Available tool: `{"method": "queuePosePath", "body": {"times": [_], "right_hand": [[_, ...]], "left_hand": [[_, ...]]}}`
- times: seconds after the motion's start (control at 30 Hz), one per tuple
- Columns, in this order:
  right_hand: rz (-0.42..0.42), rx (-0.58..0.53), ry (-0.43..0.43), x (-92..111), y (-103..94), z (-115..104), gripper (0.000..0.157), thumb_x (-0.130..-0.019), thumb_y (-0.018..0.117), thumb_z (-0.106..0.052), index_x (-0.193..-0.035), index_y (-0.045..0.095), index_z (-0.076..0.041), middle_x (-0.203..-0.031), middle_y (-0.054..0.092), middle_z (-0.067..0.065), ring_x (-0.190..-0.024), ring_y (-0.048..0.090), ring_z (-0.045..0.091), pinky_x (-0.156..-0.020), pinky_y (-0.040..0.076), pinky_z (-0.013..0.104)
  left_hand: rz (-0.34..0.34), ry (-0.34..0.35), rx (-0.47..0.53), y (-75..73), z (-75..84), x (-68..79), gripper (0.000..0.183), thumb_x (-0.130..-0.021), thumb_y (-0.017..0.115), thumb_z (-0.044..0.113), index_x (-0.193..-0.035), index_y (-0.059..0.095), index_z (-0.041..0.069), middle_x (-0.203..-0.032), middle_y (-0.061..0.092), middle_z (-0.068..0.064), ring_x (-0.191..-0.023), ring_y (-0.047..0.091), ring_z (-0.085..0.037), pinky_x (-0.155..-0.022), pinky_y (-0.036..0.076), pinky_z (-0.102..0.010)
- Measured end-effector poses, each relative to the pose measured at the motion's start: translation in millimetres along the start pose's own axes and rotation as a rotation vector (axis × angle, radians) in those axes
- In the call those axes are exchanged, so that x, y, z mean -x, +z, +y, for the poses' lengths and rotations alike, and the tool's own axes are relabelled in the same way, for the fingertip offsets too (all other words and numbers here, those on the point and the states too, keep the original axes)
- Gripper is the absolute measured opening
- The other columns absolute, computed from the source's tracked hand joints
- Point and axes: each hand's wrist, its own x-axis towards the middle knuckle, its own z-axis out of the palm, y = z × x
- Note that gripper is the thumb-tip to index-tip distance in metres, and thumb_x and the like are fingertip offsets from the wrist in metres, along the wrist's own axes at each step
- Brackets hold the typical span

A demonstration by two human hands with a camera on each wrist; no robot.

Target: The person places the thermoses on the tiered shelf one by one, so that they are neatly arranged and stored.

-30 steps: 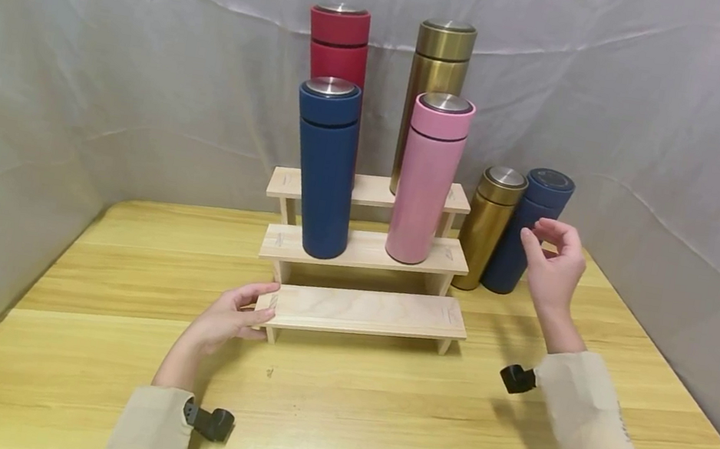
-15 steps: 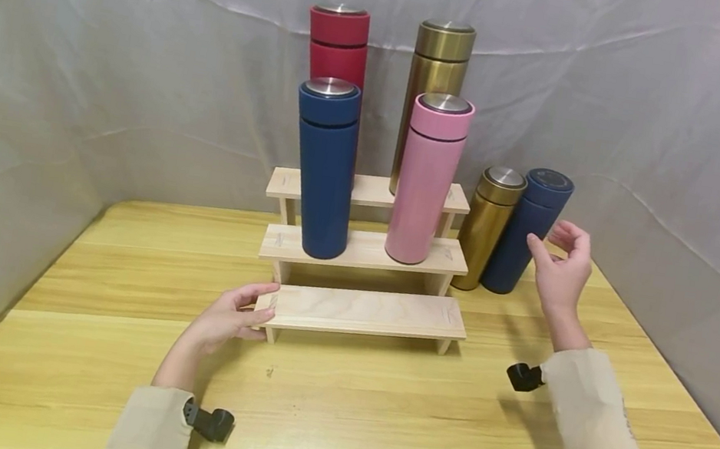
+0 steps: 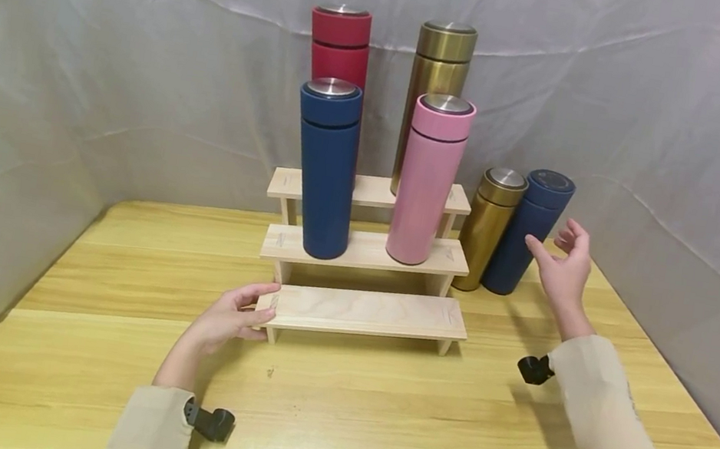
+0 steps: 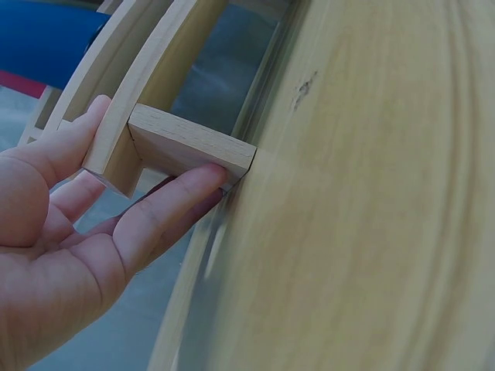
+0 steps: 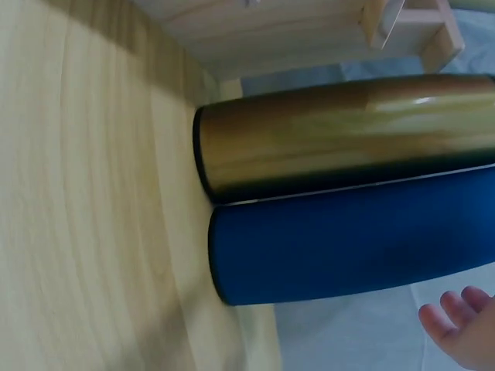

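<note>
Between the left hand's fingers, grips the left end of the lowest step of a three-tier wooden stand. Just left of the right hand, released with fingers softly bent: a tabletop blue bottle, upright; cannot tell of any thumb contact. Farther left of those fingers, close against the blue: a tabletop gold bottle, near the stand's right edge. Right of the right fingers, a strip of table ending at creased grey cloth. Between both hands, before the stand, broad open room. Beyond the left fingers, on the middle step: a matte navy bottle and a pink bottle, spaced apart. Farther back, on top: a red bottle and a brushed-gold bottle. Smooth cylinders, mostly with silvery disc tops. Pale step wood, yellow streaked tabletop. Near the left fingertips, dark marks too small to read.
</note>
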Motion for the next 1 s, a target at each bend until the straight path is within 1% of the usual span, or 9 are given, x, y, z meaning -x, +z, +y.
{"method": "queuePosePath", "body": {"times": [0.13, 0.23, 0.43, 0.53, 0.7, 0.8, 0.9, 1.0], "right_hand": [[-0.035, 0.006, 0.004, -4.8, 0.4, 5.0, 0.071, -0.081, 0.065, -0.025, -0.138, 0.026, -0.007, -0.131, 0.039, 0.017, -0.115, 0.039, 0.028, -0.093, 0.04, 0.035], [-0.06, -0.006, 0.018, -8.1, 0.7, 7.2, 0.074, -0.082, 0.064, -0.026, -0.14, 0.022, -0.007, -0.133, 0.038, 0.018, -0.117, 0.038, 0.029, -0.095, 0.038, 0.036], [-0.134, -0.061, 0.053, -16.1, 0.7, 11.2, 0.081, -0.083, 0.062, -0.028, -0.143, 0.011, -0.011, -0.141, 0.027, 0.018, -0.123, 0.03, 0.031, -0.101, 0.031, 0.04], [-0.174, -0.089, 0.054, -18.9, 1.4, 13.8, 0.084, -0.083, 0.062, -0.024, -0.144, 0.006, -0.01, -0.142, 0.023, 0.02, -0.124, 0.027, 0.033, -0.102, 0.028, 0.044], [-0.211, -0.093, 0.051, -21.3, 2.7, 20.3, 0.087, -0.082, 0.063, -0.02, -0.143, 0.003, -0.007, -0.141, 0.022, 0.023, -0.122, 0.028, 0.037, -0.101, 0.028, 0.047], [-0.219, -0.086, 0.037, -23.5, 3.5, 23.4, 0.086, -0.082, 0.063, -0.021, -0.144, 0.003, -0.009, -0.141, 0.024, 0.023, -0.121, 0.029, 0.036, -0.101, 0.029, 0.046], [-0.22, -0.078, 0.026, -27.3, 4.7, 26.3, 0.086, -0.082, 0.064, -0.021, -0.144, 0.004, -0.013, -0.141, 0.025, 0.021, -0.121, 0.03, 0.035, -0.101, 0.03, 0.045], [-0.226, -0.063, 0.034, -31.0, 5.9, 27.9, 0.087, -0.082, 0.065, -0.023, -0.144, 0.005, -0.015, -0.14, 0.026, 0.022, -0.121, 0.029, 0.035, -0.101, 0.03, 0.046]], "left_hand": [[0.001, -0.001, 0.002, -0.2, 0.1, -0.1, 0.052, -0.088, 0.055, 0.003, -0.134, 0.033, -0.005, -0.123, 0.035, -0.027, -0.091, 0.054, -0.02, -0.081, 0.049, -0.045], [0.0, -0.003, 0.004, 0.0, 0.5, 0.0, 0.052, -0.087, 0.055, 0.003, -0.134, 0.033, -0.005, -0.125, 0.033, -0.028, -0.091, 0.053, -0.02, -0.081, 0.048, -0.045], [0.002, -0.002, 0.007, 0.4, 1.6, 0.2, 0.052, -0.087, 0.055, 0.003, -0.134, 0.033, -0.005, -0.127, 0.032, -0.029, -0.091, 0.053, -0.02, -0.081, 0.048, -0.045], [0.007, -0.004, 0.006, 0.4, 1.7, 0.0, 0.052, -0.087, 0.056, 0.003, -0.134, 0.033, -0.005, -0.125, 0.034, -0.027, -0.09, 0.054, -0.02, -0.08, 0.049, -0.045], [0.008, -0.008, 0.001, 0.5, 0.9, -0.5, 0.052, -0.087, 0.056, 0.003, -0.134, 0.033, -0.004, -0.123, 0.036, -0.027, -0.09, 0.054, -0.02, -0.08, 0.049, -0.045], [0.006, -0.011, 0.003, 0.5, 0.5, -0.5, 0.052, -0.087, 0.055, 0.003, -0.134, 0.033, -0.005, -0.125, 0.035, -0.028, -0.09, 0.054, -0.02, -0.081, 0.049, -0.045], [0.004, -0.011, 0.003, 0.3, 0.6, -0.5, 0.052, -0.087, 0.055, 0.003, -0.134, 0.033, -0.004, -0.129, 0.029, -0.029, -0.093, 0.053, -0.021, -0.081, 0.049, -0.045], [0.002, -0.008, -0.002, -0.2, 1.0, -0.6, 0.052, -0.087, 0.055, 0.004, -0.134, 0.033, -0.004, -0.135, 0.023, -0.03, -0.097, 0.051, -0.024, -0.081, 0.049, -0.045]]}}
